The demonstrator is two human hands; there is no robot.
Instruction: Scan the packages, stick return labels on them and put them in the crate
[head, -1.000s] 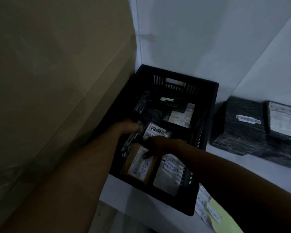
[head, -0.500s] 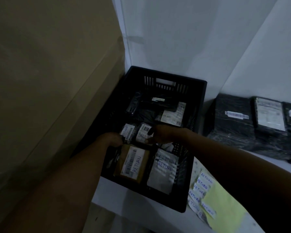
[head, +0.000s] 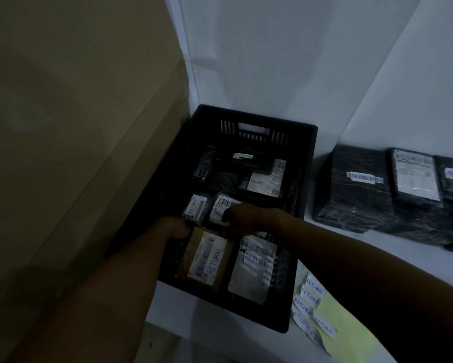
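Note:
A black slatted crate (head: pixel 256 121) stands on a white shelf and holds several packages. Nearest me lie a brown package (head: pixel 207 258) and a silver pouch (head: pixel 251 273), both marked RETURN. Behind them sit a small black package (head: pixel 197 208) with a RETURN label and a barcoded package (head: pixel 224 205). My left hand (head: pixel 173 227) is inside the crate, fingers curled at the small black package's near end. My right hand (head: pixel 249 216) grips the barcoded package, thumb on its white label. More dark packages (head: pixel 266 179) lie at the crate's back.
Handwritten RETURN labels (head: pixel 311 302) lie on a yellow sheet (head: pixel 343 328) right of the crate. Several black wrapped packages (head: pixel 359 184) sit further right on the shelf. A large cardboard panel (head: pixel 76 127) stands against the crate's left side. White walls close the corner behind.
Both hands have drawn back from the near packages to the crate's middle row, and the small black and barcoded packages now lie side by side there. The view has shifted slightly.

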